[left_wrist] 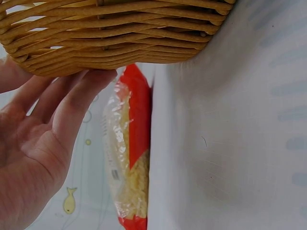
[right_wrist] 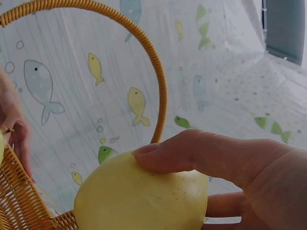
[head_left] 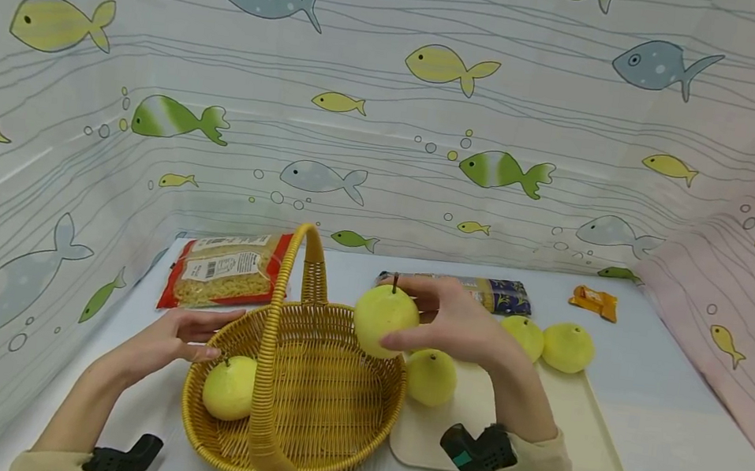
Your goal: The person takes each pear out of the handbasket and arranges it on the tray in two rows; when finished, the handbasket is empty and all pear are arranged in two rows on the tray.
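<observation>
A round yellow pear (head_left: 384, 321) with a dark stem is in my right hand (head_left: 455, 321), thumb and fingers about its sides, over the right rim of a wicker basket (head_left: 336, 389). My left hand (head_left: 181, 337) holds the basket's left rim; its fingers (left_wrist: 79, 98) lie against the outer weave in the left wrist view. Inside the basket, at the left, another pear (head_left: 230, 389) lies partly behind the tall arched handle (head_left: 269, 349). The right wrist view shows the held pear (right_wrist: 144, 196) up close, with my thumb on top.
Right of the basket is a cream tray (head_left: 579, 445) with several pears, one (head_left: 430, 378) near the basket. Behind lie a red-edged pasta bag (head_left: 226, 267), a dark blue-ended packet (head_left: 509, 296) and a small orange packet (head_left: 594, 302). A fish-print curtain (head_left: 394, 110) surrounds the table.
</observation>
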Available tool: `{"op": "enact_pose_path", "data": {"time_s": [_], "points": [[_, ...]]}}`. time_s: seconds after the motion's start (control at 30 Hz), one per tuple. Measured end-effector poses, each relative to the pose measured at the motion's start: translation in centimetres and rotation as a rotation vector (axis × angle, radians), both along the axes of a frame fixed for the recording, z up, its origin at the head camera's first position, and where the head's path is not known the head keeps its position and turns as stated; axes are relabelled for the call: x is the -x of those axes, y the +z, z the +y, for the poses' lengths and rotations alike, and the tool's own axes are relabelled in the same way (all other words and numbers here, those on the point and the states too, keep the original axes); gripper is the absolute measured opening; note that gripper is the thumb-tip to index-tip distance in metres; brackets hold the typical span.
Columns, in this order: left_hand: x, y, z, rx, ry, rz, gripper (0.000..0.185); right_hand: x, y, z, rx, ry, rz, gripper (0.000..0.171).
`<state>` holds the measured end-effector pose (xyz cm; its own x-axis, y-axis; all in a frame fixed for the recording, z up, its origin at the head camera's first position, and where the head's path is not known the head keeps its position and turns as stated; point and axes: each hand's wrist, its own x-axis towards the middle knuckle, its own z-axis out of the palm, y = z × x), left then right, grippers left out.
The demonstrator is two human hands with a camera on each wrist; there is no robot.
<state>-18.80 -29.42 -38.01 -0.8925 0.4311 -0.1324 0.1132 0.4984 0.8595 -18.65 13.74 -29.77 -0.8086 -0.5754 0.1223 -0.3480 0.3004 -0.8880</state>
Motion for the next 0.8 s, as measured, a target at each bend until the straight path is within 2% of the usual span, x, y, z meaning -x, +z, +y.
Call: {"op": "enact_pose_path", "data": {"time_s": [0.37,0.6,0.8], "points": [[0.1,0.2,-0.1,-0.008,0.009,-0.026,0.069,-0.2,-0.1,1.6,0.022,-0.085,-0.020,0.061],[0.0,0.2,-0.2,-0.009,0.015,-0.020,0.068,-0.1,-0.7,2.7,0.040,-0.081,0.047,0.062],[0.1,0.1,0.0,-0.014,0.010,-0.026,0.069,-0.6,-1.7,4.5,-0.005,-0.137,0.074,0.065]]}}
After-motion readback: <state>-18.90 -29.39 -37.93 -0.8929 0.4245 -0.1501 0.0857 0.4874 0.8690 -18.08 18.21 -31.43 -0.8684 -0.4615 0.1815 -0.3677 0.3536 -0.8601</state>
